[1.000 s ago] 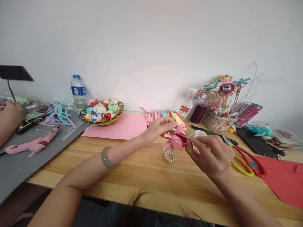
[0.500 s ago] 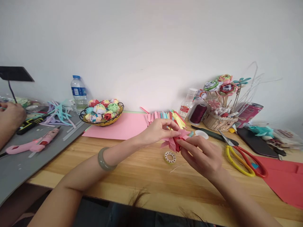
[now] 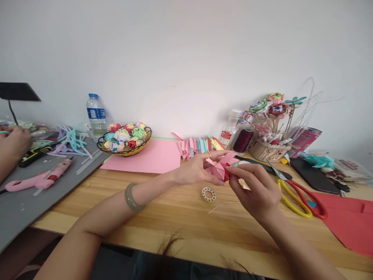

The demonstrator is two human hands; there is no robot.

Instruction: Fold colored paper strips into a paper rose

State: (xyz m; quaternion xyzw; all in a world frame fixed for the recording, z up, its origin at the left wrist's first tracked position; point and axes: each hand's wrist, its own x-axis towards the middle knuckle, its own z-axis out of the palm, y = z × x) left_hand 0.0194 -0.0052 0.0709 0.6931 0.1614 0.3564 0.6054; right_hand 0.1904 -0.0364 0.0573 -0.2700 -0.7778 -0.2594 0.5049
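A pink and red folded paper flower (image 3: 219, 170) is held above the wooden table between my two hands. My left hand (image 3: 201, 168), with a ring on one finger, wraps around its pink petals from the left. From the right, my right hand (image 3: 256, 188) pinches the red part with thumb and fingertips. Below the flower lies a roll of tape (image 3: 208, 194), beside a thin pale string (image 3: 223, 205). Behind my hands stands a row of folded paper pieces (image 3: 194, 147) in pink, blue and yellow.
Scissors (image 3: 297, 198) and red paper (image 3: 349, 221) lie at right, near a dark phone (image 3: 313, 175). A basket of paper flowers (image 3: 125, 142) sits on pink paper (image 3: 157, 157). At left are a glue gun (image 3: 40, 177) and a co-worker's hand (image 3: 17, 142).
The flower has turned in my hands and shifted slightly right, its pink petals now facing up and left. My left hand has re-gripped around it, with the fingers behind.
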